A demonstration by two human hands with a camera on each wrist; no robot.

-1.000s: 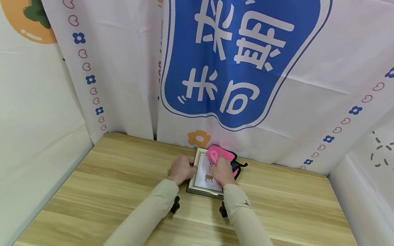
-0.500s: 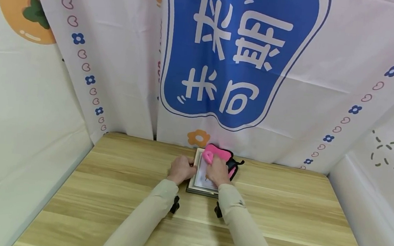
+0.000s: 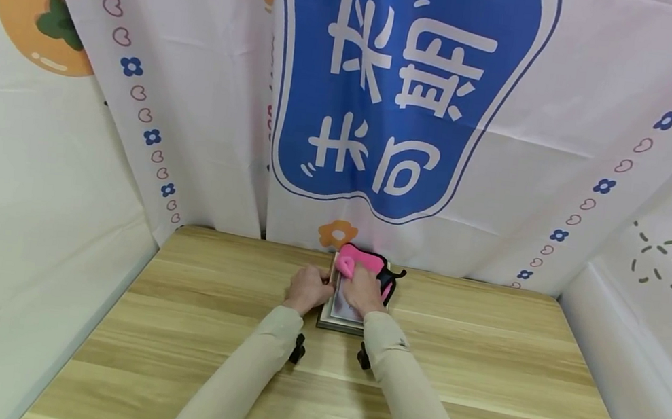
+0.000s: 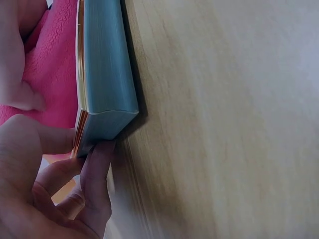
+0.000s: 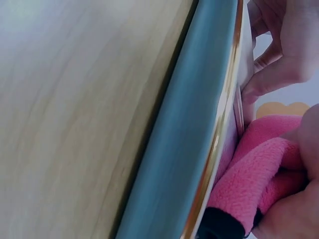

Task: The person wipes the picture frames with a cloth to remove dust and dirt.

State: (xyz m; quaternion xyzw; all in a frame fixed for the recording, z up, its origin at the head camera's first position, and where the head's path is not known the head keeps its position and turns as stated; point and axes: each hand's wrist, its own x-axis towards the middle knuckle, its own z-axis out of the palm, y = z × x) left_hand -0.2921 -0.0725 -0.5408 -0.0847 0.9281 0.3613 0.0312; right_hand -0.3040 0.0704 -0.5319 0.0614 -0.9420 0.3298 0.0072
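A picture frame (image 3: pixel 343 328) with a pale border lies face up near the table's back edge; its side looks blue-grey with a gold rim in the left wrist view (image 4: pixel 107 59). My left hand (image 3: pixel 307 290) grips its left edge, thumb on the upper side and fingertips against the side wall. In my right hand (image 3: pixel 363 291) is a bunched pink cleaning cloth (image 3: pixel 363 256) with black trim and a small black loop, held against the frame's face. The fuzzy pink cloth (image 5: pixel 254 174) fills the lower right of the right wrist view. Cloth and hand hide most of the picture.
The wooden table (image 3: pixel 188 330) extends to both sides and toward the person. A white printed curtain (image 3: pixel 225 157) with a blue panel hangs right behind the table's back edge, and white side walls (image 3: pixel 34 219) flank it. Small black wrist cameras (image 3: pixel 297 349) sit under the sleeves.
My right hand has slid left across the picture frame with the pink cloth, covering more of the picture. My left hand keeps its grip on the left edge.
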